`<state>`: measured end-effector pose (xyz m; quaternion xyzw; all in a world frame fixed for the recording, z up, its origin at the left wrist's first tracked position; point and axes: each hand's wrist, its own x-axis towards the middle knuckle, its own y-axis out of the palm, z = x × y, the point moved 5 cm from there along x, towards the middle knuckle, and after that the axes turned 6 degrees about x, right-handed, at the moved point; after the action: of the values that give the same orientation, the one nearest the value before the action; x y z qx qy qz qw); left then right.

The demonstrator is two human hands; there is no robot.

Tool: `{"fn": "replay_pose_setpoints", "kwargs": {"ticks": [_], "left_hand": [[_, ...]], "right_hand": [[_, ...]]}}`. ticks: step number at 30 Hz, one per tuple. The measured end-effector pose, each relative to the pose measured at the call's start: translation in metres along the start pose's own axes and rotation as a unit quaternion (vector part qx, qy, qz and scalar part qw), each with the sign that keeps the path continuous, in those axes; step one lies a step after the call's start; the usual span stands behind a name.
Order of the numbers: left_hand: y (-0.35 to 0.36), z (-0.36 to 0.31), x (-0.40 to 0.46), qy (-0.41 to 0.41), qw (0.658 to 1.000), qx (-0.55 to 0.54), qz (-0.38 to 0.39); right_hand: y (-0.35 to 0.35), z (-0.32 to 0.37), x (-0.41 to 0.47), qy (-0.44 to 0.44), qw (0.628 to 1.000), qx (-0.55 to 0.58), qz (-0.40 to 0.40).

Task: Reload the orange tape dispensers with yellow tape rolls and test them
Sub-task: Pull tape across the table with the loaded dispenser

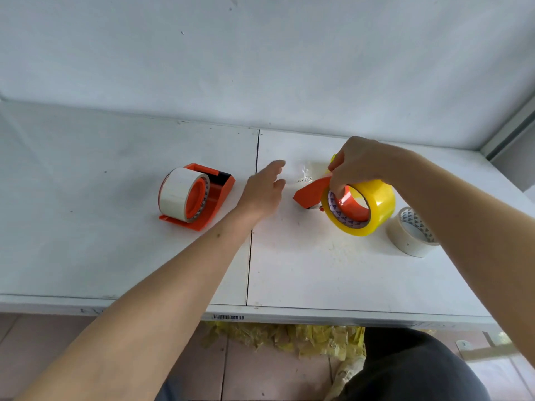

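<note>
Right grip (pixel 357 166) closed around the top of the near orange dispenser (pixel 311 193), with one finger poked down into the hub. Yellow roll (pixel 362 206) already sits on that hub, just under the right grip, standing on its edge on the table (pixel 304 270). Long way of this dispenser runs sideways, with the pointed nose sticking out toward the left grip.

Left grip (pixel 265 188) open, fingers spread, holding nothing. Floats just beside the nose of that dispenser, not touching it. Closest free grip to the nose, so probably the one to catch the loose tape end and pull it out for the test. Cannot tell where the tape end is; a bit of clear film (pixel 305 172) lies just past the nose.

Second orange dispenser (pixel 199 198) sits well off on the far side of the left grip, with a white roll (pixel 181 192) on it, not a yellow one. Looks like that one is not yet reloaded.

Empty white roll (pixel 412 233) lies flat close behind the yellow roll, under the right arm. Might get bumped.

Lots of bare table toward the body. Front edge well back from both grips. Wall (pixel 260 68) stands not far past them.
</note>
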<state>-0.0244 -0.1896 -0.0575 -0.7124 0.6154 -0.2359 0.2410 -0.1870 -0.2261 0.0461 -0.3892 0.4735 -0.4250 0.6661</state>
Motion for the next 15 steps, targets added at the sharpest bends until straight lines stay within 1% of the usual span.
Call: {"fn": "replay_pose_setpoints", "kwargs": {"ticks": [3,5,6,8,11,13,15], "left_hand": [[0.008,-0.003,0.026,0.001,0.999,0.020,0.045],[0.016,-0.007,0.038,0.004,0.996,0.058,0.075],[0.021,-0.009,0.044,0.009,0.993,0.084,0.077],[0.030,-0.010,0.055,0.011,0.989,0.137,0.056],[0.039,-0.012,0.069,-0.033,0.980,0.195,0.014],[0.043,-0.014,0.076,-0.054,0.971,0.230,0.023],[0.045,-0.016,0.084,-0.070,0.971,0.224,0.039]], "right_hand": [[0.003,-0.009,-0.007,-0.004,1.000,0.024,-0.006],[0.004,-0.016,-0.009,-0.010,0.999,0.044,-0.009],[0.005,-0.018,-0.009,-0.015,0.999,0.051,-0.011],[0.006,-0.020,-0.008,-0.033,0.998,0.051,-0.013],[0.010,-0.023,-0.008,-0.061,0.998,0.031,-0.012],[0.011,-0.026,-0.009,-0.073,0.997,0.028,-0.013],[0.011,-0.028,-0.010,-0.084,0.996,0.030,-0.016]]}}
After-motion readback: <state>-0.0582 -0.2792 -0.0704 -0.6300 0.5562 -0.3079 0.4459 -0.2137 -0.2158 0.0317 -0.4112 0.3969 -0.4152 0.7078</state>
